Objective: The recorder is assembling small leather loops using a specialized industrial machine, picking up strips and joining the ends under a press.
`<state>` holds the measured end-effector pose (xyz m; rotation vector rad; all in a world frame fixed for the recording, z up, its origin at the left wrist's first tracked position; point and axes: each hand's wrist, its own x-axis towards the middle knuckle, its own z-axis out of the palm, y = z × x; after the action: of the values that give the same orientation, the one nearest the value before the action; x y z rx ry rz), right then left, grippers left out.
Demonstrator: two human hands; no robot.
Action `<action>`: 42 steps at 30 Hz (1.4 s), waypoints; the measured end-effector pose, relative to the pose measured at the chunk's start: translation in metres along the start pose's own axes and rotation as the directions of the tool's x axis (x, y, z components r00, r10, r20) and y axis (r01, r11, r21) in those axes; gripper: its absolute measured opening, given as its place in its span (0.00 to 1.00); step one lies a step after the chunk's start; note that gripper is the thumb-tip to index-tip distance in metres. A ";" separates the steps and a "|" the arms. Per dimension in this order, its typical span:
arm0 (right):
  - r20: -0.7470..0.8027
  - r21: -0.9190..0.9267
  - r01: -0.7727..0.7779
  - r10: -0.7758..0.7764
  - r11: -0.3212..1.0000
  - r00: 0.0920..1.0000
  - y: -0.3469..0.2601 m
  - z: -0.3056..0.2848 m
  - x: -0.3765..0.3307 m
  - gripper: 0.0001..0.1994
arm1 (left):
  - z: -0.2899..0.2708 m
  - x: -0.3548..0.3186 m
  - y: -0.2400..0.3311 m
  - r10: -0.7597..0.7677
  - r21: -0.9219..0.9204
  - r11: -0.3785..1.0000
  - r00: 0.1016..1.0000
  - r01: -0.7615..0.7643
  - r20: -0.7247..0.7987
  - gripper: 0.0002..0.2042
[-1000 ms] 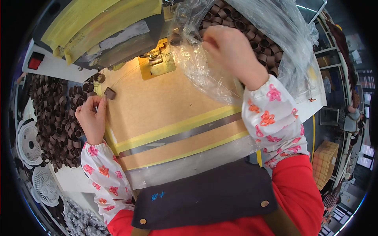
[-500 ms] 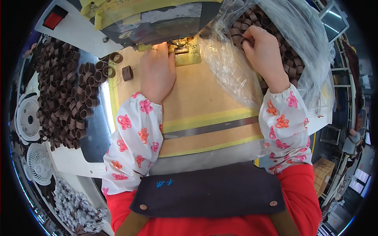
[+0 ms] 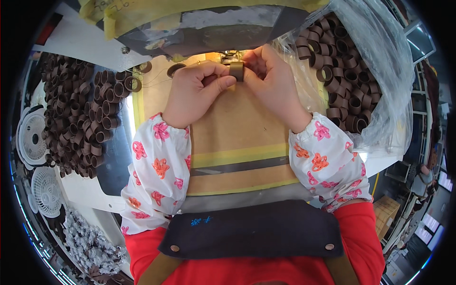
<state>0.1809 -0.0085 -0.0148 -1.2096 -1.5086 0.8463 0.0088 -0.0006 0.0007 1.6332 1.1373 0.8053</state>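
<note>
A brown band loop (image 3: 236, 71) is pinched between my two hands, just in front of the lit needle area (image 3: 232, 57) of a sewing machine. Its left edge is gripped by the thumb and fingers of my left hand (image 3: 190, 95). My right hand (image 3: 275, 85) has its fingertips closed on the loop's right side. Another brown loop (image 3: 175, 70) lies close behind the left hand, partly hidden by it. The sewing machine head (image 3: 204, 31), wrapped in yellow and grey tape, hangs over the work spot.
Many brown loops (image 3: 71, 114) are heaped at the left. A clear plastic bag (image 3: 392, 71) at the right holds several more loops (image 3: 349, 76). Tan board (image 3: 237, 123) with yellow tape covers the table before me. White fans (image 3: 46, 190) stand at the far left.
My right hand has left the loops in the plastic bag and come to the middle with a loop. My left hand has drawn back from the needle area and grips that loop too.
</note>
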 end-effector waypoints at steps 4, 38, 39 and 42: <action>0.032 -0.121 0.056 -0.052 0.991 0.998 -0.010 -0.008 -0.004 0.09 | 0.002 0.002 -0.005 0.006 0.007 1.000 0.998 -0.005 -0.066 0.07; 0.116 -0.136 0.168 -0.153 0.976 0.981 -0.001 -0.003 -0.001 0.08 | 0.000 0.001 -0.002 0.032 0.111 0.994 0.991 -0.018 -0.127 0.13; 0.133 -0.206 0.189 -0.164 0.960 0.977 -0.002 -0.005 -0.001 0.08 | 0.000 0.002 -0.002 0.039 0.124 0.992 0.990 -0.022 -0.139 0.12; 0.144 -0.259 0.297 -0.267 0.919 0.953 -0.002 -0.008 0.001 0.08 | 0.002 0.004 -0.004 0.061 0.147 0.988 0.983 -0.036 -0.171 0.12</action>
<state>0.1876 -0.0084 -0.0109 -1.1198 -1.8839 0.5228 0.0109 0.0028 -0.0033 1.7414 1.3082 0.9315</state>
